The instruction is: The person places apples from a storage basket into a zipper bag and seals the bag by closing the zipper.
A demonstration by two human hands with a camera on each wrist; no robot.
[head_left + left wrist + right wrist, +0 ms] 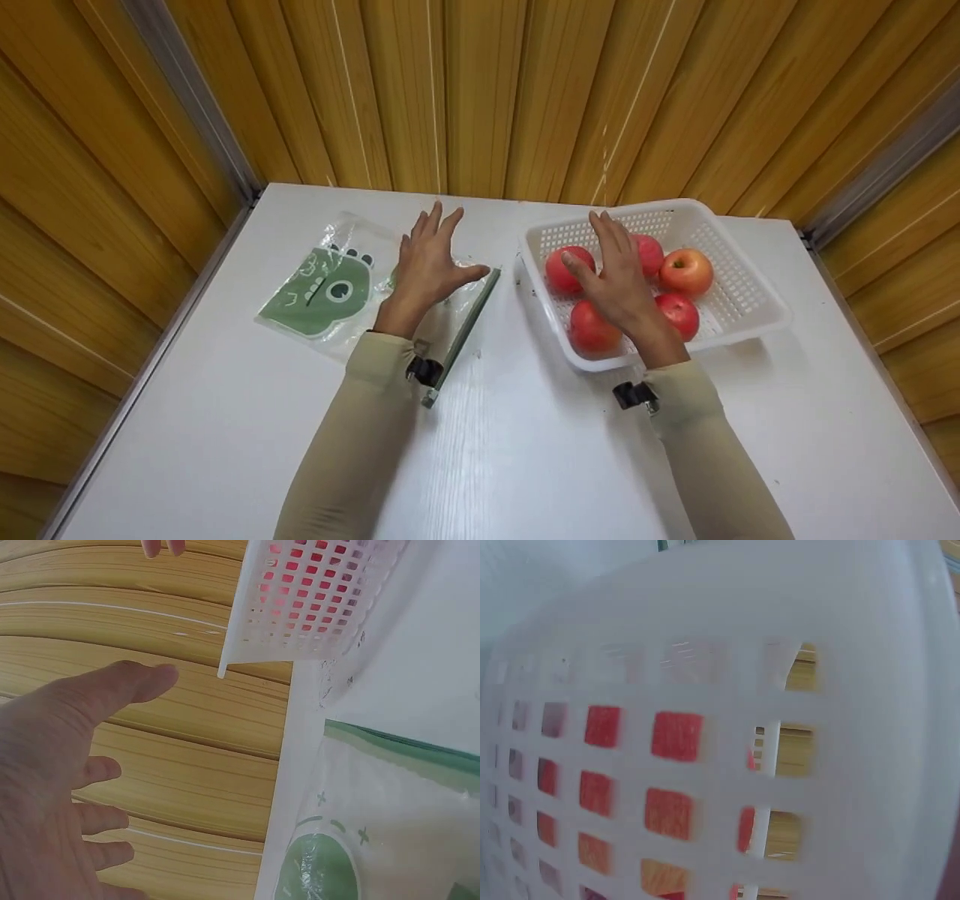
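My left hand [426,270] is held over a clear plastic zip bag [315,292] with a green dinosaur print, its fingers spread and nothing in them. The bag lies flat on the white table, its green closure strip [472,319] facing the basket. In the left wrist view the same hand [45,765] shows thumb and fingers apart. My right hand [621,281] hovers over a white plastic basket [750,304] holding several red apples [685,271], fingers extended, gripping none. The basket's perforated wall [727,607] fills the right wrist view, with apples showing through the holes.
The white table [517,465] reaches back to a wood-coloured slatted wall [480,97]. Metal posts [202,97] stand at its back corners. The basket sits at the right, the bag at the left, with a strip of table between them.
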